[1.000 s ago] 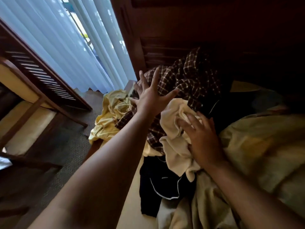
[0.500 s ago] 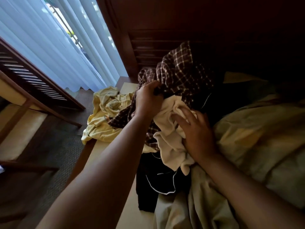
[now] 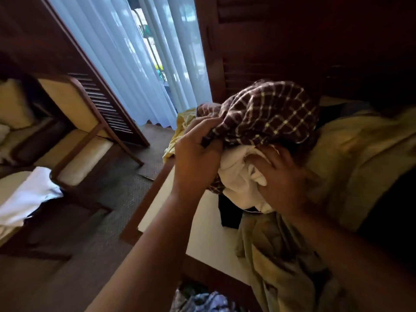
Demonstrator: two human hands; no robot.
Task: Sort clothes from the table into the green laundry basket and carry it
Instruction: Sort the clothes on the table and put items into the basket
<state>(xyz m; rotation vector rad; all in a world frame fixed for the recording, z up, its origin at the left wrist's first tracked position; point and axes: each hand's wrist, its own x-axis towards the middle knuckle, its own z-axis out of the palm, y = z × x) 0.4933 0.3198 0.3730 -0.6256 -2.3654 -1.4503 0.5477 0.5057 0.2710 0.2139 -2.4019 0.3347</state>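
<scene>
A: Hands?
B: Left hand grips the plaid shirt at two o'clock, and the right hand clutches a white cloth — both over the table.
A: Room?
B: Curtain at eleven, chair at nine.

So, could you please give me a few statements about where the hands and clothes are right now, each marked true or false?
1. The left hand grips the brown checked garment. True.
2. The right hand is idle, holding nothing. False: it holds the white cloth.
3. A yellow garment lies at the table's far end, towards the curtain. True.
4. The checked garment lies beneath the white cloth. False: it is bunched above it.
</scene>
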